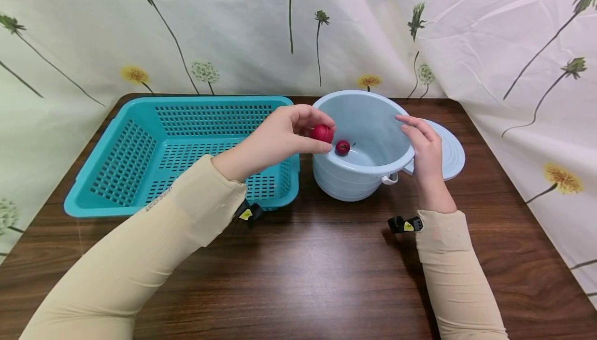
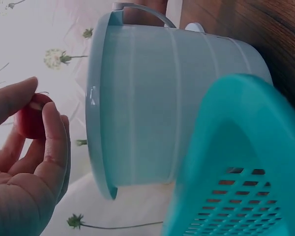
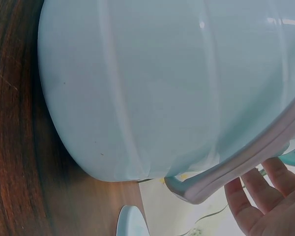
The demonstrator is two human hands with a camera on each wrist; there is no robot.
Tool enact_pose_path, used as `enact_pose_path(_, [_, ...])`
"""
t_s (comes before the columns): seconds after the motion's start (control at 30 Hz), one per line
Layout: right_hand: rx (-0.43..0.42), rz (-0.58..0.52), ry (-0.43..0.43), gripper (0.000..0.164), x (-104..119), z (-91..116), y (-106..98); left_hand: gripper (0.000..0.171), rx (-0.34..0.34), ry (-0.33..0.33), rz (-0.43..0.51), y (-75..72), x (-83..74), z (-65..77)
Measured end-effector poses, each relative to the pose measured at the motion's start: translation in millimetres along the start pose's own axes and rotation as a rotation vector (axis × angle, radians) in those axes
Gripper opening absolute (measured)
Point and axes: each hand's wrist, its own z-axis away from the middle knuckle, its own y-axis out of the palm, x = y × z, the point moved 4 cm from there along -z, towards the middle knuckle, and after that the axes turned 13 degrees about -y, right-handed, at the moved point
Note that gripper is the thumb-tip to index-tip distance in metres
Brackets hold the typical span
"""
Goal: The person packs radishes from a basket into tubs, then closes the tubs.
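My left hand [image 1: 298, 127] pinches a small round red fruit [image 1: 322, 133] with a thin stem between thumb and fingers. In the head view that hand overlaps the near left rim of a light blue bucket [image 1: 347, 184]. A second red fruit [image 1: 342, 147] lies inside the bucket. The left wrist view shows the held fruit [image 2: 31, 118] level with the bucket's rim, just outside the opening. At the right side of the bucket, my right hand [image 1: 423, 145] rests its loosely extended fingers [image 3: 258, 191] at the rim. Its palm is partly out of the right wrist view.
To the left stands a turquoise perforated basket [image 1: 74, 189], close to the bucket. A pale blue round lid [image 1: 450, 153] lies behind my right hand. The bucket's handle [image 1: 389, 179] hangs at its side. All stand on a dark wooden table [image 1: 317, 272], backed by a flowered cloth.
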Motion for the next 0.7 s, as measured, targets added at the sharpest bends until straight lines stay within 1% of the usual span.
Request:
enact_pose_path(0.07, [0.001,0.004,0.001,0.025,0,0,0,0.038,-0.003,0.0,-0.016,0.1,0.1,-2.4])
enact_pose_path(0.33, [0.005,-0.007,0.003,0.025,-1,0,1,0.041,-0.012,0.02,-0.026,2.3,-1.0,-8.9])
enact_pose_path(0.43, [0.003,-0.015,0.003,0.025,0,0,1,0.04,-0.013,0.021,-0.036,5.4,-2.7,-11.1])
enact_pose_path(0.53, [0.003,-0.016,0.001,0.024,0,0,1,0.04,0.0,0.024,-0.031,9.6,-5.2,-13.5])
enact_pose_path(0.7, [0.008,-0.017,0.002,0.025,-1,1,1,0.04,0.019,0.036,-0.048,16.9,-9.2,-19.1])
